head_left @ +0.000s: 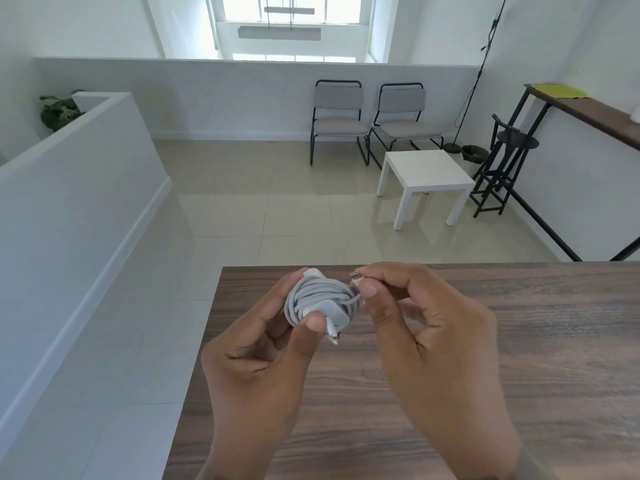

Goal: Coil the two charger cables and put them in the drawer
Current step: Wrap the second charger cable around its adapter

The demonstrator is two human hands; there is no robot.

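Note:
A white charger cable (320,299) is wound into a tight bundle round its small white adapter block. My left hand (256,362) grips the bundle, fingers behind it and thumb pressed on the front of the block. One short plug end hangs down below my thumb. My right hand (426,344) pinches the cable's other end, a small metal-tipped connector, between thumb and forefinger just right of the bundle. Both hands hover above the far left part of the wooden table (519,358). No second cable and no drawer are in view.
The table's left edge drops to a tiled floor (242,220). Beyond it stand a low white side table (424,174), two grey chairs (370,116), black stools (502,161) and a dark shelf along the right wall. A white half wall (69,188) runs along the left.

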